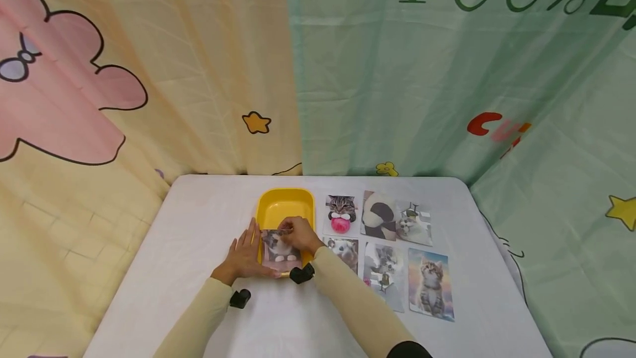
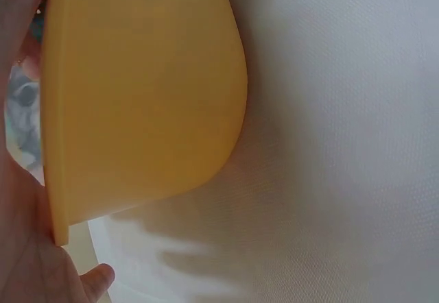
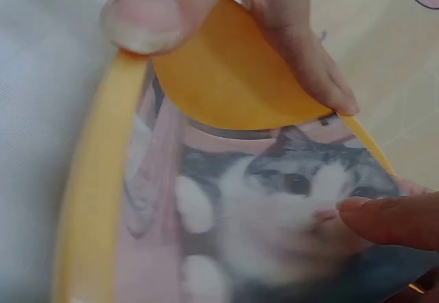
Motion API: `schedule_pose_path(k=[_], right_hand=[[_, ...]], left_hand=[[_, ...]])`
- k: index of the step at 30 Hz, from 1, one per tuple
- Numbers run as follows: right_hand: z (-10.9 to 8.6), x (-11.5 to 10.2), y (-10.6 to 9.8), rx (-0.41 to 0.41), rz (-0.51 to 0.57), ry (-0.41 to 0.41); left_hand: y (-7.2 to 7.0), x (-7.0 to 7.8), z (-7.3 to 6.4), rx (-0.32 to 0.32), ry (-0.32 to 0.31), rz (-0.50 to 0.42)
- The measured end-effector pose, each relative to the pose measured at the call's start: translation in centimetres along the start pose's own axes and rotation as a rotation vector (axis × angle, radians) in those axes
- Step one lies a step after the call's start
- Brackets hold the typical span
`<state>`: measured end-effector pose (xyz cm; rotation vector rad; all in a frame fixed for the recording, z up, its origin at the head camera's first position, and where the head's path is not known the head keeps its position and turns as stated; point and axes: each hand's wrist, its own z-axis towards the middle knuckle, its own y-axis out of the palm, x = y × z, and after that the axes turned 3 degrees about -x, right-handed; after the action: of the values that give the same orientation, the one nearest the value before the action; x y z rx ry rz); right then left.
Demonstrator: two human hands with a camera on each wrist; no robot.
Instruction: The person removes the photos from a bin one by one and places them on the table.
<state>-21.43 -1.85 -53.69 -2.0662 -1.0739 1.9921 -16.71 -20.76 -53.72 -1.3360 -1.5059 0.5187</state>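
A yellow tray (image 1: 285, 195) stands on the white table. A photo card of a grey-and-white kitten (image 1: 278, 256) lies over its near part. My left hand (image 1: 243, 256) rests along the tray's left side, fingers straight and spread, its thumb on the near rim. My right hand (image 1: 302, 233) pinches the card's far edge. In the right wrist view, a fingertip (image 3: 363, 217) of that hand lies on the kitten picture (image 3: 274, 200). In the left wrist view, the tray's outer wall (image 2: 151, 97) fills the middle. Whether more cards lie beneath is hidden.
To the right lie several animal photo cards: a striped cat with a pink ball (image 1: 340, 214), a panda (image 1: 379, 215), a white cat (image 1: 414, 224), an animal face (image 1: 345, 252) partly behind my right sleeve, a grey kitten (image 1: 385, 267) and a sitting kitten (image 1: 431, 286). Printed curtains (image 1: 358, 98) stand behind.
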Motion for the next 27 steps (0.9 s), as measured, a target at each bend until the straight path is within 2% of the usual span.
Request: schedule_pose_path(k=[11,19,23,27], right_hand=[[-1.0,0.7,-2.2,0.200,0.058,-0.031],[-2.0,2.4,-4.4,0.345,0.220,-0.045],[-2.7,3.2,-5.8,0.421,0.350,-0.011],[-3.4,3.7,-7.5,0.468,0.398,0.022]], left_hand=[[0.0,0.3,0.1,-0.017,-0.004,-0.002],[0.2,0.3,0.1,-0.022,-0.015,-0.026],[0.0,0.2,0.1,-0.015,-0.007,-0.035],[-0.2,0.2,0.0,-0.017,-0.014,-0.023]])
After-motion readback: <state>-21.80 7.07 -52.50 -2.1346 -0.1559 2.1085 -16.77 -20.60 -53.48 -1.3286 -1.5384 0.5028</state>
